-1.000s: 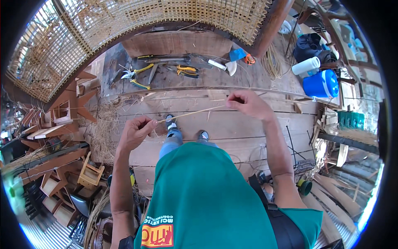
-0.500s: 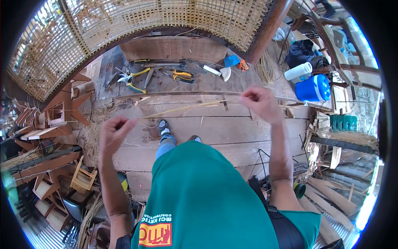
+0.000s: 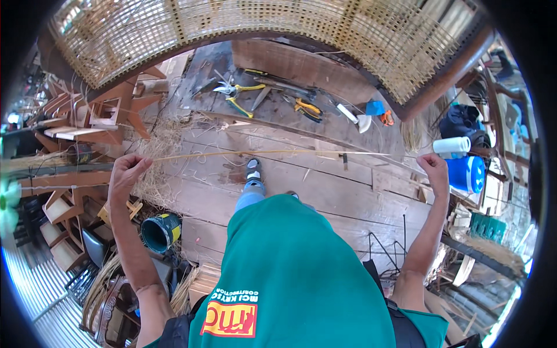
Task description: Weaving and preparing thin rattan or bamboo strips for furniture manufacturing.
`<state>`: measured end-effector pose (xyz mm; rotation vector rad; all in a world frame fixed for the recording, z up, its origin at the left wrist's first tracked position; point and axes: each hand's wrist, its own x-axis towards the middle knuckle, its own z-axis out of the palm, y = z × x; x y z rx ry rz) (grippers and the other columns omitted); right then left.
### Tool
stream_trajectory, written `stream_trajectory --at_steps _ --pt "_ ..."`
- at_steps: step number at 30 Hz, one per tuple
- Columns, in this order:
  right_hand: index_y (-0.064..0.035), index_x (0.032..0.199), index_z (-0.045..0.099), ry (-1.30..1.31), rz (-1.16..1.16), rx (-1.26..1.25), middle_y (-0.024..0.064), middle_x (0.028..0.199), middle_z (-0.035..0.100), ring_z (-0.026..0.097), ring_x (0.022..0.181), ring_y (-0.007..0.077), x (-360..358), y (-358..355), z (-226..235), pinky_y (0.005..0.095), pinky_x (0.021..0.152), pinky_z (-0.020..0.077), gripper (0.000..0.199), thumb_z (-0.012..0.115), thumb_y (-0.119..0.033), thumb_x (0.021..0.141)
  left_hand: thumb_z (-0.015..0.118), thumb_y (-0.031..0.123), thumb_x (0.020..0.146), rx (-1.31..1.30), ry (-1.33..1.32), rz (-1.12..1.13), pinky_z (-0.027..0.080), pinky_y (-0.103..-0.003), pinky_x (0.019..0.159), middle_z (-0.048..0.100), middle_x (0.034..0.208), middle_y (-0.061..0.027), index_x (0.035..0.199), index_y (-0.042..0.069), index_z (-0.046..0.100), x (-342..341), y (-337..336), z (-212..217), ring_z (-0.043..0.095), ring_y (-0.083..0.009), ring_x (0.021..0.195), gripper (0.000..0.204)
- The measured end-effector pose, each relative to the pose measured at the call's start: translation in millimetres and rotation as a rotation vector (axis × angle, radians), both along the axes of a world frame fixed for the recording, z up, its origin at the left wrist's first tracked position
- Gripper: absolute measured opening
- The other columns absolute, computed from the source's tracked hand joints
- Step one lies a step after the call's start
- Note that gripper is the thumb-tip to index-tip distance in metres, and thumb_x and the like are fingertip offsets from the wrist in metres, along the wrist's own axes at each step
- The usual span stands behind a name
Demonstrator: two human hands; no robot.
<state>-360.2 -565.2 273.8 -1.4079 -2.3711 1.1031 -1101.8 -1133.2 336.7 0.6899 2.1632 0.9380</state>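
1. The left hand sits at about nine o'clock in the head view, its grip closed on one end of a long, thin rattan strand.
2. The right hand sits at about three o'clock, fingers curled and pinching the other end of the same strand.
3. The strand's long axis runs nearly level from nine o'clock to three o'clock, pulled straight between the two hands and held above the plank floor.
4. From the left hand the strand leads off toward three o'clock; from the right hand it leads toward nine o'clock. Each hand is at an end, so neither is nearer the middle.
5. Under the strand's middle, a shoe rests on the floor.
6. Toward twelve o'clock lie yellow-handled pliers and other hand tools, below a woven cane panel.
7. A blue jug stands just beyond the right hand; loose fibre scraps lie near the left.
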Motion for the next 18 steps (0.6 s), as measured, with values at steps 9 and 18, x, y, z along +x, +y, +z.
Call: stream_trajectory --at_steps 9,18 --pt "-0.0017 0.108 0.094 -0.138 -0.185 0.173 0.0038 0.094 0.086 0.075 0.09 0.0117 39.0 -23.4 0.4 0.036 0.083 0.0602 0.019 0.095 -0.021 0.106 0.088 0.03 0.115 0.04 0.147 -0.19 0.039 -0.029 0.066 0.059 0.079 0.0116 0.092 0.006 0.082 -80.8 -41.9 -21.9 0.052 -0.0019 0.075 0.034" --pt "0.0002 0.104 0.092 -0.179 -0.078 -0.022 0.006 0.091 0.085 0.077 0.087 0.0167 63.7 -53.9 16.3 0.0406 0.081 0.0608 0.028 0.099 -0.026 0.103 0.1 0.031 0.107 -0.05 0.05 -0.065 0.049 -0.03 0.068 0.073 0.082 0.007 0.096 0.001 0.088 -147.3 -95.6 24.7 0.064 -0.0051 0.077 0.033"
